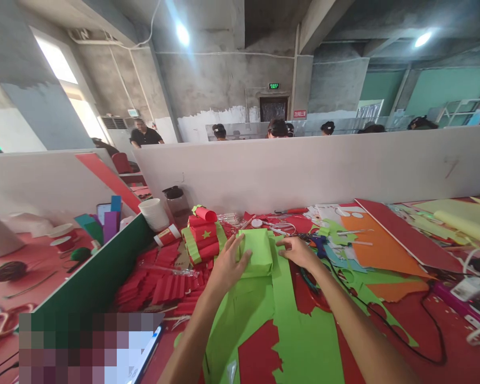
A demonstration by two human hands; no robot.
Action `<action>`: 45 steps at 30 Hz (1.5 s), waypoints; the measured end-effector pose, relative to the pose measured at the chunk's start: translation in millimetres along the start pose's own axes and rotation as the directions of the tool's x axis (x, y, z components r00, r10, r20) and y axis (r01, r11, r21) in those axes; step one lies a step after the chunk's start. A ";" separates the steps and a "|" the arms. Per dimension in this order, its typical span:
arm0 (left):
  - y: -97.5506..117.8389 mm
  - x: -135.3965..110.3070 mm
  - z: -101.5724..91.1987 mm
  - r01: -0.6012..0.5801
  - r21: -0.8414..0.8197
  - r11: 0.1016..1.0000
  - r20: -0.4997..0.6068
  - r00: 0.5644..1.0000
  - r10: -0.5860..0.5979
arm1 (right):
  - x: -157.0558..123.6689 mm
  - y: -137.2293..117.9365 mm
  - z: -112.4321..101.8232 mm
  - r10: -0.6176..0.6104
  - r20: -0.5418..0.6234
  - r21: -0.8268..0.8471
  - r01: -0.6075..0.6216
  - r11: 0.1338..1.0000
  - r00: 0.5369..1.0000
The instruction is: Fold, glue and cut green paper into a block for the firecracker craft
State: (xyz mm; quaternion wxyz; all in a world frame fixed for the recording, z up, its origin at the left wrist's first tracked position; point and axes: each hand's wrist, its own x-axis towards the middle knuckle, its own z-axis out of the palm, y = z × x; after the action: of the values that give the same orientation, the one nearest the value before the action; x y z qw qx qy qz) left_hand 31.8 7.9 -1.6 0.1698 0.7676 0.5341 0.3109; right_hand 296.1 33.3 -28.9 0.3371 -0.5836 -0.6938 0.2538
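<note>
A small box wrapped in bright green paper [256, 248] sits in front of me. My left hand [229, 262] rests against its left side, fingers spread and the thumb lying over the near edge. On the right, my right hand [298, 252] hovers just beside the box with its fingers loosely bent and apart, over a strip of green paper [284, 288]. I see nothing gripped in it. Green sheets [248, 306] lie under and before the box. Left of my left hand stands a red and green paper piece with a yellow star [206, 234].
Folded red paper [170, 288] is heaped at left by a green divider [92, 277]. Scissors with blue handles [320, 242] and orange card [364, 237] lie right. A black cable [414, 344] crosses the table near a purple power strip [460, 306]. A phone [146, 354] lies front left.
</note>
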 end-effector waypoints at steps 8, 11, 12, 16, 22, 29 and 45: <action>41.0 -10.4 9.7 -0.370 0.280 0.886 0.024 0.925 0.379 | 0.0 4.3 -0.7 -0.014 0.066 0.019 0.013 1.000 0.998; 62.8 -15.4 25.3 -0.514 0.292 0.807 0.163 0.858 0.487 | -0.4 1.7 -0.7 -0.029 0.089 0.003 0.029 1.000 0.996; 69.2 -16.7 31.4 -0.539 0.291 0.790 0.192 0.842 0.504 | -0.6 0.2 -0.8 -0.032 0.092 0.002 0.032 0.999 0.995; 85.2 -18.4 55.1 -0.532 0.257 0.807 0.203 0.846 0.493 | -1.6 -6.6 -1.8 -0.027 0.086 0.010 0.027 1.000 0.996; 89.5 -15.3 85.8 -0.460 0.207 0.864 0.142 0.888 0.438 | -2.7 -11.5 -4.1 0.003 0.067 -0.043 0.000 0.999 0.998; 88.6 -27.7 131.9 -0.333 0.149 0.931 0.088 0.942 0.323 | -4.3 -11.6 -5.1 0.055 0.094 0.024 -0.057 0.998 0.994; 100.3 -17.8 130.2 0.002 0.452 0.892 0.214 0.971 -0.111 | -6.9 -9.7 -0.2 0.083 0.104 0.124 -0.095 0.988 0.991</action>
State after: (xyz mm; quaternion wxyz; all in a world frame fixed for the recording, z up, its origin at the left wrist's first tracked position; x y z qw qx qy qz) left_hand 185.0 -36.6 -45.0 0.0590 0.8012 0.5898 0.0817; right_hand 290.7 24.6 -22.8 0.3278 -0.5780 -0.6649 0.3411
